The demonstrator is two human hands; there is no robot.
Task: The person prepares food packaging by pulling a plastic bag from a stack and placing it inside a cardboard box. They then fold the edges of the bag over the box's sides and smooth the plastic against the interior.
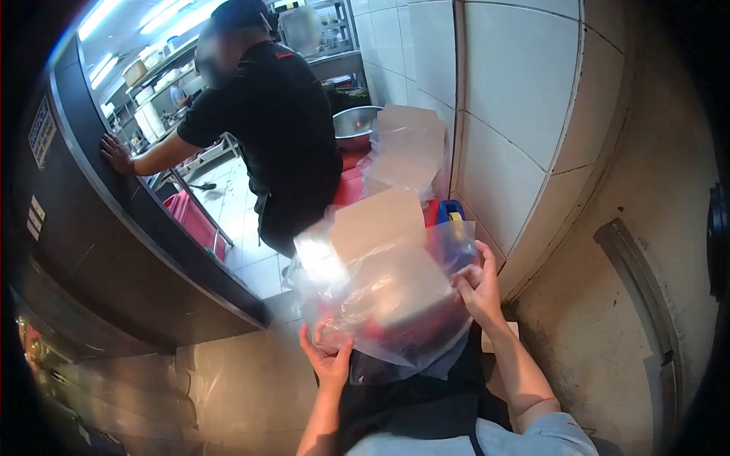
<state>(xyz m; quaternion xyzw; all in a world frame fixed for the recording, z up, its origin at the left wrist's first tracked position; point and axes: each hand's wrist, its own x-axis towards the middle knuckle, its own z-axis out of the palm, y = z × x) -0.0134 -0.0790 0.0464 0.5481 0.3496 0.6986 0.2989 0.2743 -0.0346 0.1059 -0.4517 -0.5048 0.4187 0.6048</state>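
A clear plastic bag (pixel 411 323) is stretched between my two hands, with a folded piece of tan cardboard (pixel 384 228) in or under it. My left hand (pixel 328 357) pinches the bag's near left edge, thumb and fingers curled on the film. At the right edge, my right hand (pixel 477 285) grips the plastic between thumb and fingers. Just beyond the right hand stands a blue tape dispenser (pixel 450 210) with a yellow part. Behind the bag lies another tan cardboard piece (pixel 411 144) with clear plastic around it.
A person in black (pixel 281 129) stands in the doorway ahead, one hand on the dark door (pixel 114 220). A metal bowl (pixel 356 121) sits behind the cardboard. White tiled wall (pixel 509 99) rises at the right. A pink bin (pixel 190 220) and kitchen shelves show beyond.
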